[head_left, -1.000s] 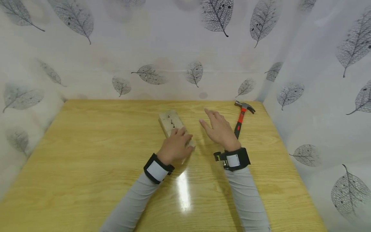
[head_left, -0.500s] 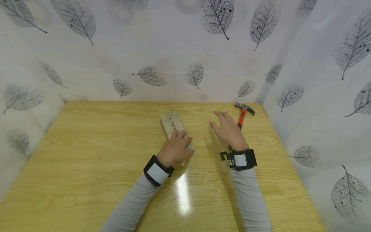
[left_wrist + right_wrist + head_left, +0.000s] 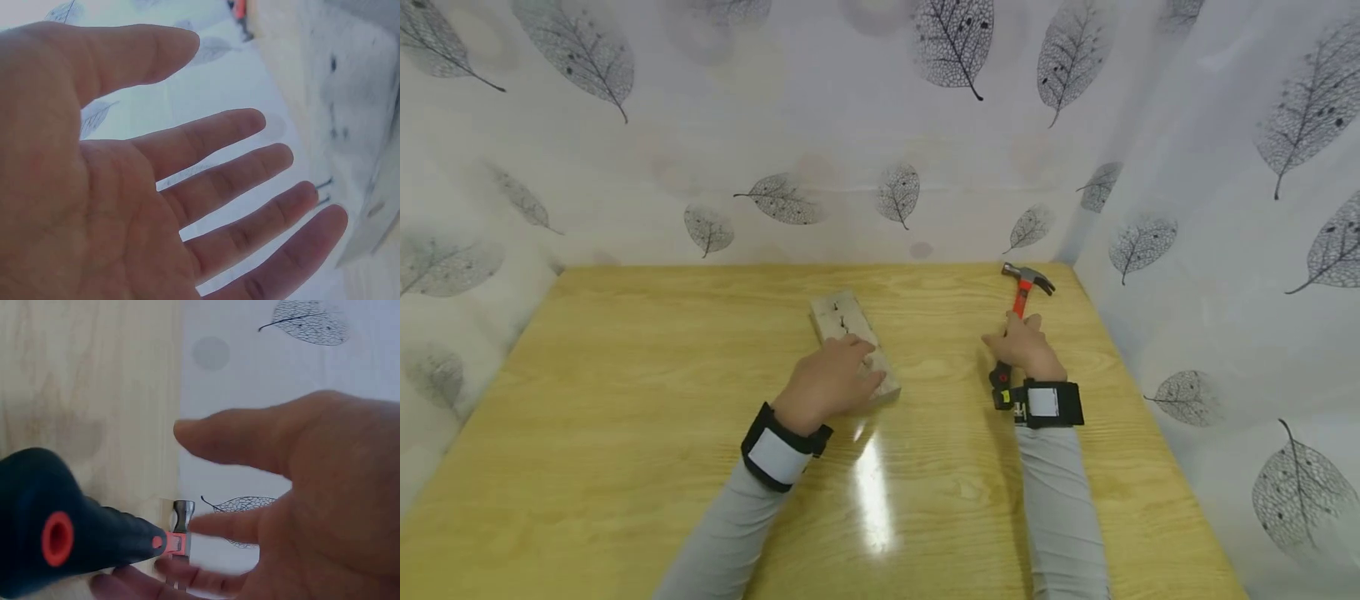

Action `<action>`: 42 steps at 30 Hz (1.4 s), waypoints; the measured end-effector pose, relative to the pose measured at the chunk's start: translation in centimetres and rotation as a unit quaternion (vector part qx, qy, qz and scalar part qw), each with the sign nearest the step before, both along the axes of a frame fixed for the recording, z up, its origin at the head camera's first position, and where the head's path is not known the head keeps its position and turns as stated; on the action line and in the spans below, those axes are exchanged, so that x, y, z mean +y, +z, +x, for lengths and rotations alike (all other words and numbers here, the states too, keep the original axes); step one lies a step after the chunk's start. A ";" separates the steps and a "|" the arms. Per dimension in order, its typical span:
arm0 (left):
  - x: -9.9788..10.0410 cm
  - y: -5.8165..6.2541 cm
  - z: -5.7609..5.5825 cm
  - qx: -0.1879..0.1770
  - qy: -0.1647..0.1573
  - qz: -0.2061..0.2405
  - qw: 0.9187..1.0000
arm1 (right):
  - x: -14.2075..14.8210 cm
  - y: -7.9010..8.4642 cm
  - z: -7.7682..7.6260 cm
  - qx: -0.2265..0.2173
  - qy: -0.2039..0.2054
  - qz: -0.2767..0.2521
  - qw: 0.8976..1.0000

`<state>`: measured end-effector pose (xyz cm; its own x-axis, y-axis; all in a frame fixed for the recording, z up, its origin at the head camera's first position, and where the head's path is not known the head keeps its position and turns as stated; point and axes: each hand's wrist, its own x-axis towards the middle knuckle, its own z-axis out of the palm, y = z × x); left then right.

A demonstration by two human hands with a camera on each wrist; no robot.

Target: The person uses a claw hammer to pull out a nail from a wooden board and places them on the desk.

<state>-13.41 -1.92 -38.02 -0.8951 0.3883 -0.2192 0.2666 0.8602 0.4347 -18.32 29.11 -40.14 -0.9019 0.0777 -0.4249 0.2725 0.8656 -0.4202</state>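
A pale wooden block (image 3: 880, 379) lies on the table, with several dark nails (image 3: 842, 323) standing in its far part. My left hand (image 3: 827, 383) is over the block's near left side. Its fingers look straight and spread in the left wrist view, where the block (image 3: 356, 81) stands to the right of the fingertips. A claw hammer (image 3: 1021, 293) with a red and black handle lies at the right, head pointing away. Over that handle is my right hand (image 3: 1030, 348). In the right wrist view the thumb stands away from the handle (image 3: 112, 531), while some fingers reach behind it.
The wood-grain table (image 3: 625, 400) runs back to a pale curtain (image 3: 820, 125) with leaf prints, which also rises along both sides. Each wrist wears a black band (image 3: 784, 450) with a white patch.
My right hand has moved right and down from beside the hammer to its handle. My left hand has drawn back a little to the left, showing more of the block.
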 end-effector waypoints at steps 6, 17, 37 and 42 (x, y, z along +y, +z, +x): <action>-1.0 1.3 0.0 0.011 0.009 0.030 0.999 | 0.4 -1.2 -0.1 -0.034 -0.073 0.024 0.996; -3.3 1.5 -0.3 0.034 -0.027 0.048 0.998 | -0.3 -1.5 -0.3 -0.041 -0.072 0.043 0.996; -3.4 1.0 -0.9 0.078 -0.035 0.033 0.996 | -1.1 -0.1 -0.2 0.165 -0.090 0.124 0.974; -2.4 0.5 -1.3 0.152 -0.046 0.071 0.985 | -2.2 0.5 0.4 0.191 -0.056 0.142 0.970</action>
<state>-14.74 -4.34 -37.54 -0.8706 0.4782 0.1156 0.4769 0.7627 0.4368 -17.93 26.91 -39.66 -0.9686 0.2486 -0.0084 0.2423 0.9354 -0.2575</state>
